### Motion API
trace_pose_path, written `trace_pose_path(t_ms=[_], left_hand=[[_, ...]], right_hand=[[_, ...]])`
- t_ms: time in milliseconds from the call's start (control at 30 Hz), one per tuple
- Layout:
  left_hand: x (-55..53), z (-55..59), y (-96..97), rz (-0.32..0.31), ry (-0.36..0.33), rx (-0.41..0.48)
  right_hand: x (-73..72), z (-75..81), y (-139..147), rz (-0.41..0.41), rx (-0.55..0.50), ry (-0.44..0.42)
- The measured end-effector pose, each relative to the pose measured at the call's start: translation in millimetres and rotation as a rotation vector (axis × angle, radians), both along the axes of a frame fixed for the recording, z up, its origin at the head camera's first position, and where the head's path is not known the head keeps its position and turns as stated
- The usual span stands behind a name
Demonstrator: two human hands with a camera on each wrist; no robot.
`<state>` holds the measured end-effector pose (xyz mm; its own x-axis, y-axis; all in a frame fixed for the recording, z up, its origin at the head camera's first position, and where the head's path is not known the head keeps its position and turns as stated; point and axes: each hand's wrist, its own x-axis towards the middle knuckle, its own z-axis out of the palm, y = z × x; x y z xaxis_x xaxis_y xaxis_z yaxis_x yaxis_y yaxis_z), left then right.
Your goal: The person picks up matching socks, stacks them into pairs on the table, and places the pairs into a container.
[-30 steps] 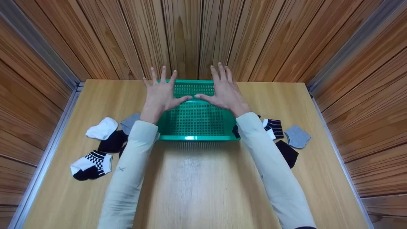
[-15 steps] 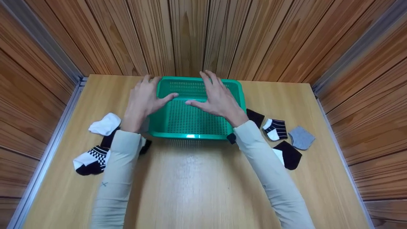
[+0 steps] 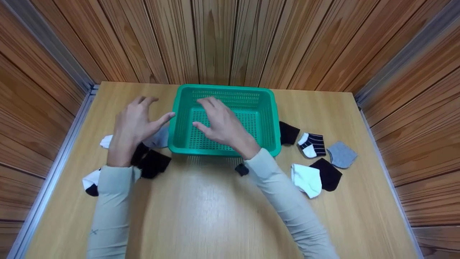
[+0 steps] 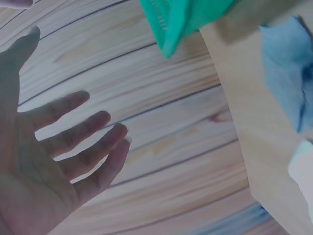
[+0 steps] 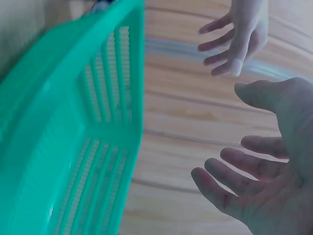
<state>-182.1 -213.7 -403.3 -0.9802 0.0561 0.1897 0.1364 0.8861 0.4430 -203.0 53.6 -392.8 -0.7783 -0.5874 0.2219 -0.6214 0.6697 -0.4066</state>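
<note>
My left hand (image 3: 133,126) hovers over the socks on the left, its fingers spread and slightly bent, holding nothing. Close by lie a grey sock (image 3: 160,138), a black sock (image 3: 154,164), a white sock (image 3: 106,141) partly hidden by the hand, and a black-and-white sock (image 3: 91,181) partly under the sleeve. Above the green plastic basket (image 3: 267,118) is my right hand (image 3: 224,124), fingers loosely extended and nothing in them. In the right wrist view that hand (image 5: 264,171) appears beside the basket's slotted wall (image 5: 107,78), apart from it.
Right of the basket lie a black sock (image 3: 288,133), a striped sock (image 3: 312,145), a grey sock (image 3: 342,154), another black sock (image 3: 327,174) and a white sock (image 3: 306,180). Wood-plank walls (image 3: 215,43) enclose the table (image 3: 208,216) at the back and sides.
Both hands have moved left and toward the person. The left hand has left the basket's area for the left socks; the right sleeve has uncovered the white sock on the right.
</note>
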Motion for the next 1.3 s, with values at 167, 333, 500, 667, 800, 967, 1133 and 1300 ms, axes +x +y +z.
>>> trace_pose_path(t_ms=[167,333,500,667,800,967,1133,1300], left_hand=[[17.2,-11.2,-15.2,0.014,-0.014,0.034],[33.7,-26.8,-30.9,0.029,-0.022,0.090],[51.5,-44.0,-46.7,0.063,-0.052,0.153],[68.8,-66.7,-58.3,0.120,-0.108,0.205],[82.6,-88.5,-64.4,0.181,-0.165,0.262],[94.1,-109.9,-69.8,0.255,-0.221,0.314],[101.6,-125.5,-69.8,0.320,-0.284,0.348],[104.8,-136.6,-65.7,0.337,-0.319,0.394]], right_hand=[[13.1,-7.1,-22,0.067,-0.025,0.003],[24.9,-15.0,-42,0.112,-0.038,-0.005],[34.9,-27.2,-61,0.142,-0.082,-0.041],[46.4,-46.2,-76,0.124,-0.146,-0.107],[54.8,-61.8,-90,0.152,-0.175,-0.125],[62.4,-80.4,-110,0.212,-0.168,-0.166],[68.0,-104.7,-123,0.193,-0.077,-0.204],[68.8,-132.4,-127,0.122,-0.064,-0.247]])
